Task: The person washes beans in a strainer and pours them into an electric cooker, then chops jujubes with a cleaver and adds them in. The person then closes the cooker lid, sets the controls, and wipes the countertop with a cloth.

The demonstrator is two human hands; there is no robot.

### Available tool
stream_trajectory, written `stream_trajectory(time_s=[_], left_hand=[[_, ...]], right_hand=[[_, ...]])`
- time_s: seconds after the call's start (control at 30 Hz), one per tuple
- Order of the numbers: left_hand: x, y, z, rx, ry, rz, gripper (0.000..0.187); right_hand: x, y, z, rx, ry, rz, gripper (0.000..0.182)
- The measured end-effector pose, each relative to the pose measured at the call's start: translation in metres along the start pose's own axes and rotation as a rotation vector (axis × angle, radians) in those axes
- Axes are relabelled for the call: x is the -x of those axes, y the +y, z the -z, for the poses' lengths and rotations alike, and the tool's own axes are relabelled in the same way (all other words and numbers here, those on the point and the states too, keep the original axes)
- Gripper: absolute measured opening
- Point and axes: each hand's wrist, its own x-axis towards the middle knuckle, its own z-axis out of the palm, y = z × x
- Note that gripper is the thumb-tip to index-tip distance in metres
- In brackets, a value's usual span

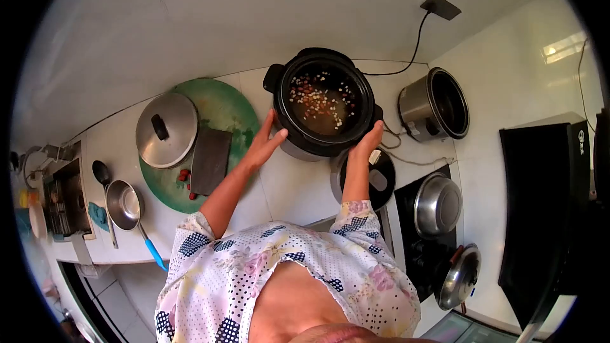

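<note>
An electric pressure cooker (295,146) with a black rim stands on the white counter, its lid off. Inside the dark pot, white and reddish beans or grains (318,98) lie in liquid. My left hand (262,145) presses against the cooker's left side, thumb on the outer wall. On the opposite side my right hand (367,143) holds it just below the side handle, some fingers hidden. A round black-and-silver cooker lid (380,181) lies partly behind my right forearm.
To the left, a green cutting board (235,98) bears a cleaver (211,162), red dates (184,176) and a steel pan lid (181,143). Further left are a small saucepan (124,204) and ladle (101,174). Right are another cooker (422,111) and a steel bowl (438,206) on the stove.
</note>
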Motion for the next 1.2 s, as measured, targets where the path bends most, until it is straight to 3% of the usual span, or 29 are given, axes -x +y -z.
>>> stream_trajectory(time_s=[0.07, 0.27, 0.47, 0.73, 0.87, 0.93, 1.0, 1.07, 1.2], left_hand=[[-0.005, 0.0, 0.005, 0.034, -0.001, 0.024, 0.09], [-0.02, 0.007, 0.012, 0.164, -0.003, 0.066, 0.092], [-0.027, 0.023, 0.01, 0.205, -0.045, 0.108, 0.093], [-0.029, 0.027, 0.015, 0.132, -0.013, 0.107, 0.094], [-0.029, 0.013, 0.024, -0.019, 0.046, 0.118, 0.083], [-0.009, 0.005, 0.034, -0.246, 0.086, -0.001, 0.067], [0.05, 0.018, 0.043, -0.408, 0.08, -0.102, 0.059], [0.109, 0.006, 0.062, -0.632, 0.196, -0.243, 0.052], [0.228, -0.032, 0.102, -0.788, 0.344, 0.03, 0.045]], right_hand=[[-0.003, 0.009, 0.006, -0.085, -0.103, 0.026, 0.049], [0.024, -0.002, -0.02, -0.074, 0.072, 0.061, 0.047], [0.03, -0.025, -0.04, -0.151, -0.009, 0.023, 0.043], [0.023, -0.009, -0.038, -0.073, 0.043, 0.082, 0.048], [0.009, -0.005, -0.016, -0.148, -0.113, -0.008, 0.052], [0.019, -0.009, 0.001, -0.081, 0.026, -0.051, 0.049], [0.045, -0.002, 0.024, 0.074, 0.035, -0.03, 0.041], [0.096, 0.014, 0.047, 0.145, -0.032, -0.072, 0.03], [0.186, 0.087, 0.099, 0.378, -0.648, -0.392, 0.023]])
